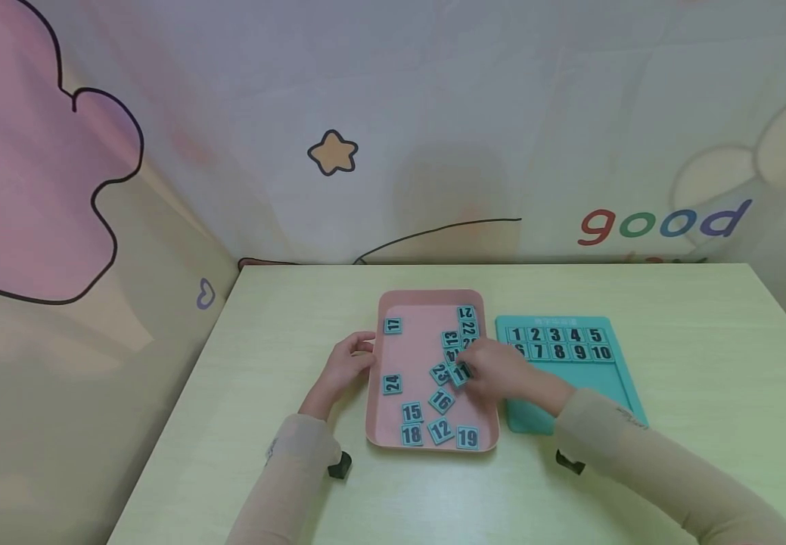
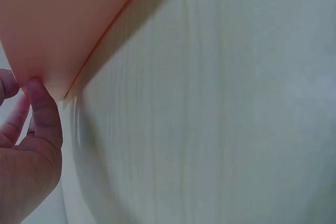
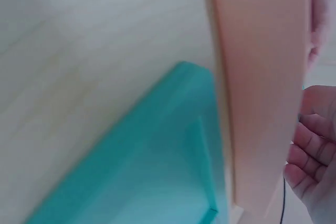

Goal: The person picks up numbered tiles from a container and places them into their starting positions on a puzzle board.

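On a pale wooden surface (image 1: 672, 318) lies a pink tray (image 1: 427, 297) scattered with small teal number tiles, and just to its right lies a teal board (image 1: 620, 375) whose top two rows hold tiles 1 to 10 in order. The right hand (image 1: 498, 375) reaches over the tray's right side and pinches tile 11 (image 1: 461, 373) between its fingertips, the tile tilted and a little above the heap of tiles near 13 (image 1: 451, 339) and 23 (image 1: 439, 373). In the right wrist view the fingers (image 3: 310, 156) are curled beside the tray's edge, but the tile itself is out of sight there. The left hand (image 1: 345, 367) rests against the tray's left rim with its fingers loosely bent; the left wrist view shows its thumb (image 2: 44, 114) touching the tray's corner, holding nothing. Other loose tiles sit in the tray: 17 (image 1: 393, 325) near the upper left, 24 (image 1: 392, 384) at the left, 15 (image 1: 412, 412), 18 (image 1: 411, 434), 12 (image 1: 441, 431) and 19 (image 1: 467, 437) along the near end, 16 (image 1: 441, 400) in the middle, and 21 (image 1: 465, 312) at the upper right.
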The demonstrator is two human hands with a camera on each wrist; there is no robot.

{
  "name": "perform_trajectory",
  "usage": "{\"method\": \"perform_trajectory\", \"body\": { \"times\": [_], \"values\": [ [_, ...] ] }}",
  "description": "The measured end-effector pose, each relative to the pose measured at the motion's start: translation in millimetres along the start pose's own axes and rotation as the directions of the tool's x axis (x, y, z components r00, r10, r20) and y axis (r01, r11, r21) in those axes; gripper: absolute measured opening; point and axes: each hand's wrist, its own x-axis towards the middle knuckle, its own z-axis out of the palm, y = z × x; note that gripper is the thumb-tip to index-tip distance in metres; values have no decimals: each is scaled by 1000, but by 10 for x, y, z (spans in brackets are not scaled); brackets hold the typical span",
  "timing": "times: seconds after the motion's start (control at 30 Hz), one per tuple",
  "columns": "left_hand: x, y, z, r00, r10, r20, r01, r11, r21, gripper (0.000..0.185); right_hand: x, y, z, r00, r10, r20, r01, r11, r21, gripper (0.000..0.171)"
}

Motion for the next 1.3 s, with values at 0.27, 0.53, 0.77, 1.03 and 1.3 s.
{"method": "perform_trajectory", "body": {
  "times": [0.27, 0.53, 0.77, 1.03, 1.3],
  "values": [
    [-1, 5, -3, 1000, -8, 5, 8, 1000, 12, 41, -86, 62, -232, 997, 79, -16, -78, 996, 47, 34],
    [5, 7, 2, 1000, -17, 1, 17, 1000, 11, 40, -233, 303, -327, 989, 144, -24, -143, 988, 50, 32],
    [0, 7, 3, 1000, -13, 1, 13, 1000, 18, 40, -374, 507, -296, 980, 196, -19, -196, 980, 33, 35],
    [-57, 88, -15, 1000, -8, 17, 8, 1000, 7, 41, -471, 635, -174, 976, 217, 24, -217, 976, 9, 36],
    [-5, 15, 3, 1000, -16, 0, 16, 1000, 16, 39, -538, 670, -48, 967, 249, 55, -249, 968, 0, 36]
  ]
}}
